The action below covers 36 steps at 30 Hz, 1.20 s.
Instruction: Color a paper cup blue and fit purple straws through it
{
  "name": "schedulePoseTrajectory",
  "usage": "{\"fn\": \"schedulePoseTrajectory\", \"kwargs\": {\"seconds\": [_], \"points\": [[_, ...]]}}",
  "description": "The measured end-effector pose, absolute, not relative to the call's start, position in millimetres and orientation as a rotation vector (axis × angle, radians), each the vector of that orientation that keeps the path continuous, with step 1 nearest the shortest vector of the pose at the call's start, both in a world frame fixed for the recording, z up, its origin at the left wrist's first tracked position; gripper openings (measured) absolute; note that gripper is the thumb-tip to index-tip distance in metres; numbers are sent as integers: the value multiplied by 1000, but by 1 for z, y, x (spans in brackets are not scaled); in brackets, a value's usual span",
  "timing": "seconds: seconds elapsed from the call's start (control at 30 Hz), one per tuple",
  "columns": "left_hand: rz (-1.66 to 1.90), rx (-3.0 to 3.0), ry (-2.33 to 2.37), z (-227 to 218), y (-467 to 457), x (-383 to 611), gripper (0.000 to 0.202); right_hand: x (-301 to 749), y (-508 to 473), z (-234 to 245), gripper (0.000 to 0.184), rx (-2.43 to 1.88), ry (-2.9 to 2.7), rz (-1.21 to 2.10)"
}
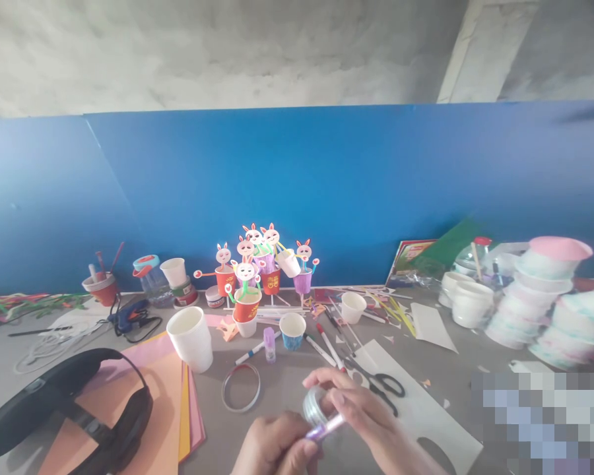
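Note:
My left hand [280, 443] is closed round the purple end of a white and purple marker pen [327, 427], low in the middle of the view. The fingers of my right hand [361, 412] grip the pen's white end. A round, clear silvery thing [315, 404] sits between my hands, partly covered by my right fingers; its kind I cannot make out. Black-handled scissors [389, 386] lie on white card [410, 409] beyond my right hand. A ring-shaped tape roll [241, 389] and a small purple-capped bottle [270, 346] are left of and beyond my hands.
Paper-cup rabbit figures [247, 307] stand at the back against a blue panel [297, 178]. A white paper cup [191, 338], coloured paper sheets [168, 402] and a black headset-like object [59, 409] are on the left. Stacked cups [515, 310] rise at right, near a blurred-out patch.

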<state>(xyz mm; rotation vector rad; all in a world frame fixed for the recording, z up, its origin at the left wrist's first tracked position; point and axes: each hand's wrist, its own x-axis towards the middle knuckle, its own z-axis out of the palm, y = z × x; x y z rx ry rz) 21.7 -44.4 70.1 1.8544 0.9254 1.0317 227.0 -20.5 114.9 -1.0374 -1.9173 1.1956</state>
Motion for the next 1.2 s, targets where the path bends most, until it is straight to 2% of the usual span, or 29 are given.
{"fn": "schedulePoseTrajectory", "kwargs": {"seconds": [0.07, 0.13, 0.2, 0.3, 0.43, 0.5, 0.6, 0.67, 0.73, 0.93, 1.2], "points": [[1107, 2158, 860, 59, -38, 23, 56, 225, -13, 110, 54, -1039, -1856, 1338], [1278, 2366, 860, 45, -32, 27, 61, 223, -5, 107, 56, -1032, -1796, 1429], [1306, 2516, 937, 32, -28, 33, 66, 222, 1, 106, 56, -1027, -1761, 1486], [1292, 2612, 1092, 19, -28, 38, 72, 221, 5, 112, 51, -1038, -1760, 1544], [1203, 2691, 1137, 20, -31, 39, 75, 218, 4, 127, 34, -1061, -1766, 1549], [1131, 2724, 1142, 26, -32, 37, 69, 215, 2, 134, 27, -1078, -1769, 1507], [975, 2746, 1149, 35, -33, 31, 45, 211, 1, 139, 29, -1092, -1743, 1471], [904, 2741, 1152, 38, -33, 27, 34, 209, -1, 138, 32, -1097, -1713, 1462], [897, 2704, 1172, 37, -34, 27, 32, 208, -3, 136, 34, -1088, -1696, 1444], [959, 2253, 1183, 31, -35, 32, 38, 210, -8, 136, 35, -1012, -1692, 1414], [896, 2015, 1196, 53, -37, 34, 46, 206, -4, 142, 36, -985, -1686, 1429]]}}
